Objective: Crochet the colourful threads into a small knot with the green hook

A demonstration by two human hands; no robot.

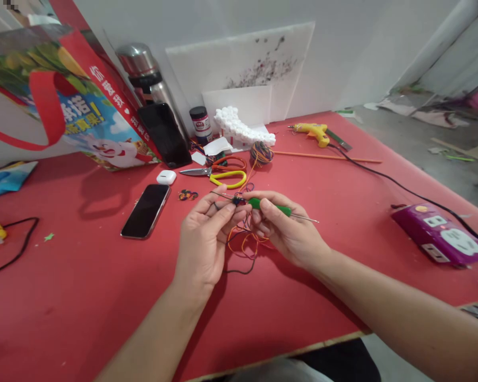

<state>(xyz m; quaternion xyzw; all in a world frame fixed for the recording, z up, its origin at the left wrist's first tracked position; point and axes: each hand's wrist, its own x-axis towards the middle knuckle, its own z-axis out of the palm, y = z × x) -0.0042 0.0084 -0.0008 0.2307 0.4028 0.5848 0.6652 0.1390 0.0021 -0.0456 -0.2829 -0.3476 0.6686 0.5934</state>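
Over the red table, my left hand (202,241) pinches a small dark piece of yarn work (238,201) between thumb and fingers. My right hand (292,233) is closed around the green handle of a crochet hook (282,210); one metal end sticks out to the right, and the other end reaches the yarn work. Loose loops of orange, red and dark yarn (245,244) hang below my hands onto the table. A strand runs back to a multicoloured yarn ball (262,154). My fingers partly hide the yarn work, so its stitches cannot be made out.
Scissors (228,179) with red and yellow handles lie beyond my hands. To the left are a phone (145,211), an earbud case (166,177) and a small knotted yarn piece (188,194). A glue gun (313,132) and purple power strip (442,233) are on the right.
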